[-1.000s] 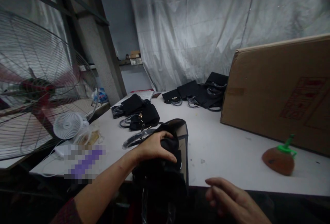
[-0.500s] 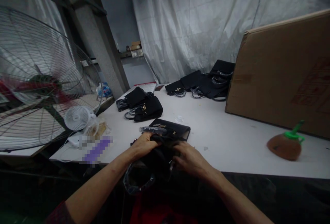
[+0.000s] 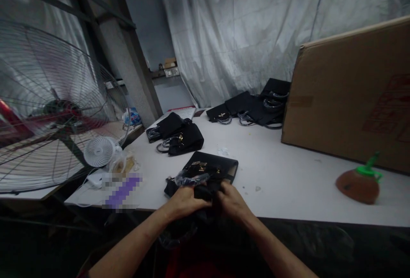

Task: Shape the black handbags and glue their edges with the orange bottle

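Fingers curled and closed on both sides: left hand (image 3: 184, 201) and right hand (image 3: 232, 203) each grip the near end of the black handbag (image 3: 213, 168), knuckles up, thumbs hidden under dark material. The hands sit close together, nearly touching over the bag's near edge.

Bag position: flat on the white table (image 3: 282, 184), at its near edge, directly ahead of the person; the near part hangs off toward the lap. Looks matte black and flat-sided, with a gold clasp (image 3: 201, 167) on the upper face. Its handle (image 3: 188, 179) is wrapped in clear plastic and lies just above the left knuckles.

Surroundings, read from the bag:
- 11 o'clock, near: small heap of black bags (image 3: 179, 133).
- 1 o'clock, far: second heap of bags (image 3: 253, 109) against the back wall.
- 2 o'clock: large cardboard box (image 3: 349, 98) standing on the table.
- 3 o'clock, well apart: brown bottle (image 3: 358, 186) with green cap.
- 9 o'clock: small white fan (image 3: 98, 150); beyond it a large caged fan (image 3: 48, 111), blades blurred.
- 12 o'clock: silver sheeting (image 3: 256, 34) as wall; concrete pillar (image 3: 128, 56) at 11.

Lighting dim.
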Demonstrator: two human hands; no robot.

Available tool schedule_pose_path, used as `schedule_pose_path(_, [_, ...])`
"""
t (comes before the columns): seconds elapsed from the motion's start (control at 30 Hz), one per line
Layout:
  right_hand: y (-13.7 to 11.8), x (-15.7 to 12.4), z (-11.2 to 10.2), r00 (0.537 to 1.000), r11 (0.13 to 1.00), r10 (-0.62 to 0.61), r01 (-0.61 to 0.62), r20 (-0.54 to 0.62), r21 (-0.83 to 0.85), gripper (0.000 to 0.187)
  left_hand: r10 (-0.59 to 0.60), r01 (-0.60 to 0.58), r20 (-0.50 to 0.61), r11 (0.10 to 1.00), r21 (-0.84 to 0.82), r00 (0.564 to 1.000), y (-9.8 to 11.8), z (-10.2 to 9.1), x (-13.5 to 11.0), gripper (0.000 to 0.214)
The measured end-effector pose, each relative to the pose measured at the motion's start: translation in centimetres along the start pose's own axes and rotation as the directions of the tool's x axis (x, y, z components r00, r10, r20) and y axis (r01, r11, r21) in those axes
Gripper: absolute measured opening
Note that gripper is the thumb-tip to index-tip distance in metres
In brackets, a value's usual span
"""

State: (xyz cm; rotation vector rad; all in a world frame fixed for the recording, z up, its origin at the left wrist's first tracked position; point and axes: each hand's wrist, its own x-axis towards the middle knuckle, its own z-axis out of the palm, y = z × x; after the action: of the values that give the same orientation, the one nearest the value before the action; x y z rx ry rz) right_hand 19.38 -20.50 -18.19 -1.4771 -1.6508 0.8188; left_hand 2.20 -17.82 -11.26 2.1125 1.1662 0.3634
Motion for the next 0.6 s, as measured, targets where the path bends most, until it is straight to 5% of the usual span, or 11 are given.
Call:
schedule_pose_path(0.17, [-2.0, -1.0, 1.1, 0.993, 0.969, -0.071, 0.090, -0.089, 0.230, 0.028, 0.163, -0.140, -0.091, 0.965, 0.221, 0.982, 0.7, 1.3, 0.5, 0.043])
schedule_pose_path(0.3, [-2.7, -1.6, 0.8, 0.989, 0.934, -0.106, 0.136, -0.108, 0.330, 0.024, 0.080, -0.060, -0.090, 0.977, 0.205, 0.993, 0.1, 2.1, 0.9, 0.040])
schedule_pose_path(0.4, [-2.7, -2.1, -0.5, 0.983, 0.911, -0.165, 0.183, -0.080, 0.370, 0.020, 0.012, 0.014, -0.205, 0.992, 0.127, 0.979, -1.0, 1.7, 1.3, 0.032])
schedule_pose_path(0.53, [-2.2, -2.3, -3.5, 0.953, 0.929, -0.203, 0.260, -0.224, 0.263, 0.019, 0.002, -0.018, -0.298, 0.999, -0.050, 0.954, -1.5, -0.7, 2.0, 0.029])
schedule_pose_path(0.6, [-1.8, -1.9, -4.9, 0.899, 0.947, -0.259, 0.309, -0.352, 0.092, 0.027, 0.027, -0.053, -0.309, 0.996, -0.075, 0.951, -1.0, -2.1, 2.3, 0.030])
